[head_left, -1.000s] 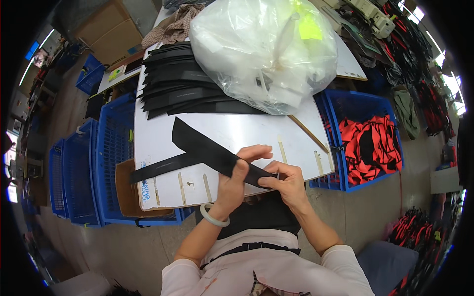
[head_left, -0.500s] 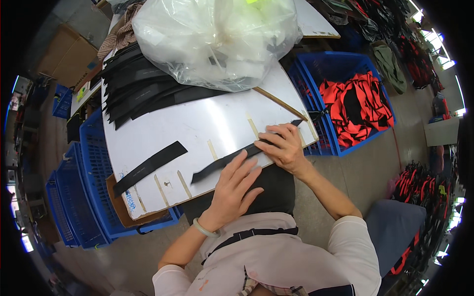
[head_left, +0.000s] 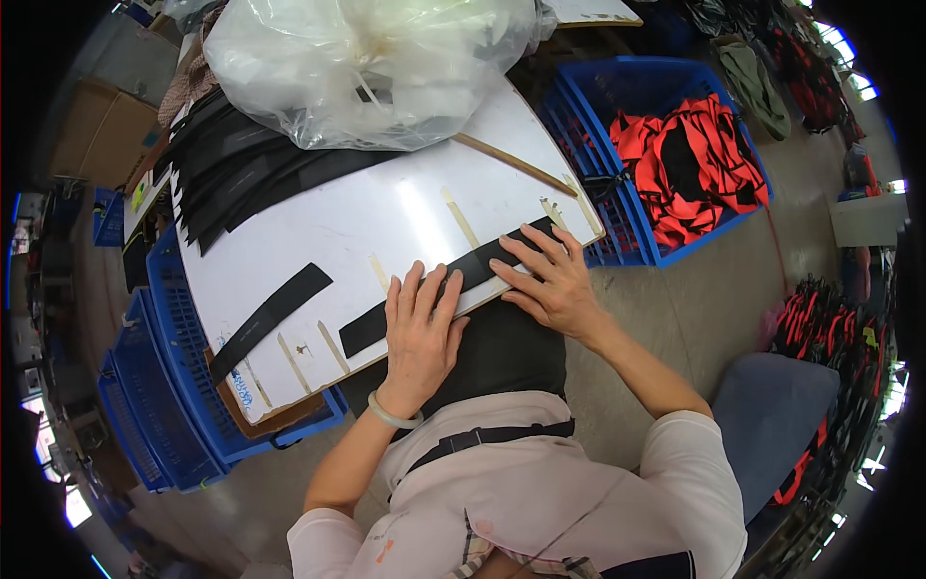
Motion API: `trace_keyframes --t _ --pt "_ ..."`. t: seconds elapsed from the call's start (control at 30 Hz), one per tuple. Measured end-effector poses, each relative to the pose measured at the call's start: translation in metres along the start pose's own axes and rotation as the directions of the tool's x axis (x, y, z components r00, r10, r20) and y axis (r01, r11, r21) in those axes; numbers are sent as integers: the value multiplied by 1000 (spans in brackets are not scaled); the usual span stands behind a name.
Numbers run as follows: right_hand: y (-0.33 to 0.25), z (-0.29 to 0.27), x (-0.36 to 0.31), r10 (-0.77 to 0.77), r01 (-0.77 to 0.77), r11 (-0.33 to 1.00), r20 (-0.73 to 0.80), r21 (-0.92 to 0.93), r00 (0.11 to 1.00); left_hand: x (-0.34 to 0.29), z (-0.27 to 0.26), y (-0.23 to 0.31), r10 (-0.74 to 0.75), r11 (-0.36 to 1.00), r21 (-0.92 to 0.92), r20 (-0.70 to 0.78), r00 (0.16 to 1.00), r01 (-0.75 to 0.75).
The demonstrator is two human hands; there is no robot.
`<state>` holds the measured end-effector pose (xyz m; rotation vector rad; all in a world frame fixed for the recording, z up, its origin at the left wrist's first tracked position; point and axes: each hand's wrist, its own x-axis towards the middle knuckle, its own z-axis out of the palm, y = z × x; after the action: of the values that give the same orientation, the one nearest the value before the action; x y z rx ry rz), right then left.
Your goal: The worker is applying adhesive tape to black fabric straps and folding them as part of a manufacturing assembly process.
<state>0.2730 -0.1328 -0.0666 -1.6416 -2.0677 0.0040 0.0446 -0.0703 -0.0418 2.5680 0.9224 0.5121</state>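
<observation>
A long black fabric strip (head_left: 475,266) lies along the near edge of a white board (head_left: 367,217). My left hand (head_left: 421,326) presses flat on the strip's left part, fingers spread. Over the strip's right part rests my right hand (head_left: 548,278), fingers apart too. A second black strip (head_left: 270,316) lies on the board to the left, apart from both hands. A stack of black strips (head_left: 241,174) sits at the board's far left.
A big clear plastic bag (head_left: 367,63) fills the far side of the board. A blue crate with orange and black fabric (head_left: 685,164) stands to the right. Blue crates (head_left: 154,386) stand to the left. A thin wooden stick (head_left: 516,166) lies near the right corner.
Both hands held a black strip lifted and folded; they have laid it out along the near edge and now press it flat with spread fingers.
</observation>
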Motion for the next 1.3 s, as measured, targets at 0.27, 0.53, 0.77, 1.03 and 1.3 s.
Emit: trace_keyframes --t 0.27,0.53,0.77,1.03,1.3 --pt "-1 6 -5 5 -4 1000 -47 17 999 2 18 15 7 998 56 -23 1000 -6" --pt "5 24 -10 -33 28 999 -129 -44 991 -2 32 12 55 987 156 -95 994 -40" --pt "7 23 -10 -25 17 998 -132 -55 991 -1 44 13 48 988 150 -149 988 -25" --pt "5 25 -8 -38 29 997 -132 -65 991 -2 39 14 38 992 124 -167 985 -17" --pt "3 21 -7 -28 23 998 -107 -53 994 -2 42 13 46 993 115 -195 980 -24"
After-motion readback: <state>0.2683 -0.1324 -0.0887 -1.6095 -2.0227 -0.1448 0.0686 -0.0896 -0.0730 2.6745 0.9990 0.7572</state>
